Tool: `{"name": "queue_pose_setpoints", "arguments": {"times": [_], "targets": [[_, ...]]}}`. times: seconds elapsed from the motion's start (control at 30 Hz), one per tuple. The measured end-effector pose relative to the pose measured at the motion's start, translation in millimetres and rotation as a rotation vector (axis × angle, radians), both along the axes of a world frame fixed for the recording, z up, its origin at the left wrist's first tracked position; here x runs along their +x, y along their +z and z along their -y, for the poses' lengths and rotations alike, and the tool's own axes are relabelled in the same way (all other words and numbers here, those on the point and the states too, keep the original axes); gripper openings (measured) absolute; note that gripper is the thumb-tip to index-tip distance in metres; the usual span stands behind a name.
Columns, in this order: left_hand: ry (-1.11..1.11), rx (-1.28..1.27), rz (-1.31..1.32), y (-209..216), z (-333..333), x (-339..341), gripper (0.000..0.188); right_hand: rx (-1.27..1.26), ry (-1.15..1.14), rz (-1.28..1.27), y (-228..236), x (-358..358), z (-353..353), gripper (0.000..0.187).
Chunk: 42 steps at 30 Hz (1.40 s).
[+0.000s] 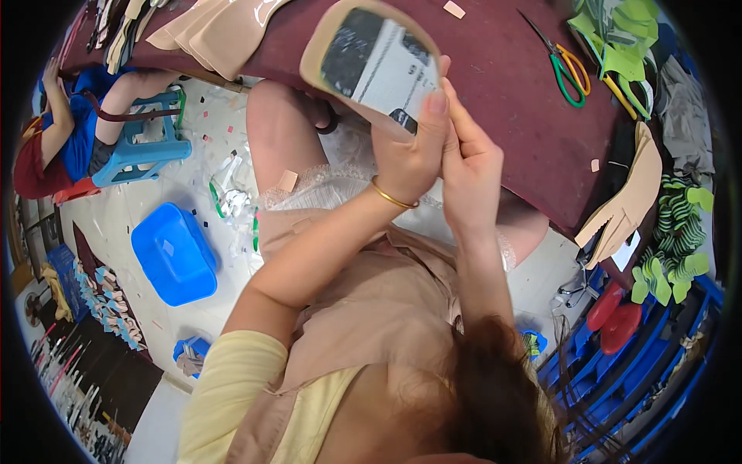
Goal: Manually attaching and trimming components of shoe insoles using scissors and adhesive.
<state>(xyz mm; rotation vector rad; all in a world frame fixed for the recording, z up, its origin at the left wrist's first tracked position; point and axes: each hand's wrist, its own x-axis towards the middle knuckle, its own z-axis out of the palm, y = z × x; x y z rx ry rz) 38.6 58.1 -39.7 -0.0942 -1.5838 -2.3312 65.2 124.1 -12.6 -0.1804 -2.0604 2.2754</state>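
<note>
Fingers: both hands pinch the near edge of a beige insole piece (371, 58), lifted over the dark red table (510, 93), likely so its printed paper backing faces the eyes.
Left hand (410, 151): closed on the piece's lower right edge, thumb tip pressed flat on the paper; a gold bangle (392, 197) sits at the wrist.
Right hand (471, 166): touching the left, fingertips bunched at the same edge just behind the left thumb, gripping it; exactly what they pinch is hidden.
Insole piece: tilted, rounded end pointing away from the fingers, above the knees.
Beyond the fingers, to the right: scissors (568, 66) with green and orange handles lie on the table, in easy reach.
Far right of the fingers: green cut pieces (676, 232) and a beige cut sheet (630, 205) hang off the table edge.
Up and left of the fingers: more beige cutouts (216, 31) stacked.
Below left, on the floor: blue plastic tub (174, 255) amid scraps.
Far left: another person on a blue stool (147, 143).
</note>
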Motion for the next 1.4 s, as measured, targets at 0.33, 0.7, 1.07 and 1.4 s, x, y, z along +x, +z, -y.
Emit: {"name": "queue_pose_setpoints", "arguments": {"times": [0.33,0.7,1.07,1.4], "targets": [[-0.191,0.379,0.370,11,25,-7,0.049,0.302,0.148,-0.190,5,29,5,0.048],[-0.611,-0.163,0.017,15,57,13,0.047,0.682,0.091,-0.201,21,-12,-23,0.027],[-0.768,0.187,0.168,15,47,13,0.064,-0.268,0.081,0.222,27,-6,-19,0.041],[-0.480,0.307,0.345,7,24,17,0.048,0.270,0.078,-0.067,-14,-5,-18,0.064]]}}
